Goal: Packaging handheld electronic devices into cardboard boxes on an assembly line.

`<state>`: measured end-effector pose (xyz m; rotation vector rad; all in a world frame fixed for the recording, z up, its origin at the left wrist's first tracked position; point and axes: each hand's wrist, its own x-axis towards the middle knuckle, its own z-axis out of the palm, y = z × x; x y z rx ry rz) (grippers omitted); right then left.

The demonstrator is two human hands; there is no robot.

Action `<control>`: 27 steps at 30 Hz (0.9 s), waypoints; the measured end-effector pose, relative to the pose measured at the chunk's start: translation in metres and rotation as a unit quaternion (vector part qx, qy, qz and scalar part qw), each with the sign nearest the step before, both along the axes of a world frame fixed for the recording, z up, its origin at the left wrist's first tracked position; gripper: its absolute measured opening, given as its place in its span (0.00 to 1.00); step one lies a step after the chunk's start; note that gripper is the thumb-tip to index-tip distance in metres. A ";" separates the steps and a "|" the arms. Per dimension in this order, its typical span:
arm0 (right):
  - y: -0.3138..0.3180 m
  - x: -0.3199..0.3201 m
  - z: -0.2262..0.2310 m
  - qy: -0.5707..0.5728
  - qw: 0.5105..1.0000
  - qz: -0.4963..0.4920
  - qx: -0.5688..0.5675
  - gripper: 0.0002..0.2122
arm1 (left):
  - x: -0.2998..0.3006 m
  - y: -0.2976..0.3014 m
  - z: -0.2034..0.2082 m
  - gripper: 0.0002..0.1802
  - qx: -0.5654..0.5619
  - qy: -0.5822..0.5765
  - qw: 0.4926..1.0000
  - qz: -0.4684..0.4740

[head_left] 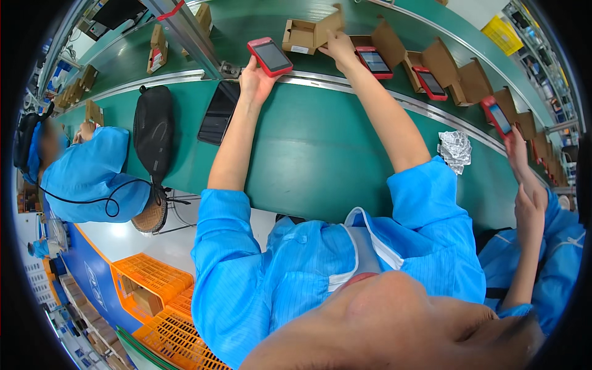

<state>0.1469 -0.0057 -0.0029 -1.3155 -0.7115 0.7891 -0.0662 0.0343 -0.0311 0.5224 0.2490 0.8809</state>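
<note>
- Tablet (216, 117) lies partly behind left forearm (232, 151).
- Left hand (256, 83) grips red device (270, 57), underside hidden, left of open box (301, 35).
- Right hand (340, 50) meets flap (328, 24); hidden pinch, cannot tell.
- Foil (455, 151) lies on bench (314, 154).

The table (308, 142) has a rail (320, 81) along its far edge, and behind this rail runs a belt (256, 21). On the belt, near the rail, stands an open box (300, 35), with the right hand (338, 49) at its lid (328, 26). To the right, further boxes (390, 44) follow in a row. The left hand (258, 81) holds a handheld device (273, 57) above the rail, left of the open box. At the table's left part lies a bag (154, 126); a tablet (217, 114) lies just to its right, near the far edge. Foil packets (454, 152) lie at the right part, before the rail. Crates (161, 271) stand on the floor (132, 239), to the left, before the near edge.
</note>
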 end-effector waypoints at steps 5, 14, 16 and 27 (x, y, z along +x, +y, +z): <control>-0.042 -0.001 -0.025 -0.055 0.984 0.128 -0.110 0.16 | 0.013 -0.020 0.021 0.23 0.074 0.042 0.992 0.091; -0.098 -0.035 0.011 -0.573 0.782 -0.036 0.243 0.07 | 0.045 -0.036 0.026 0.36 0.084 0.223 0.966 0.103; -0.097 -0.035 0.012 -0.681 0.689 -0.039 0.246 0.09 | 0.050 -0.040 0.026 0.42 0.099 0.265 0.950 0.132; -0.100 -0.036 0.008 -0.782 0.597 -0.068 0.167 0.05 | 0.063 -0.051 0.023 0.31 0.150 0.316 0.923 0.162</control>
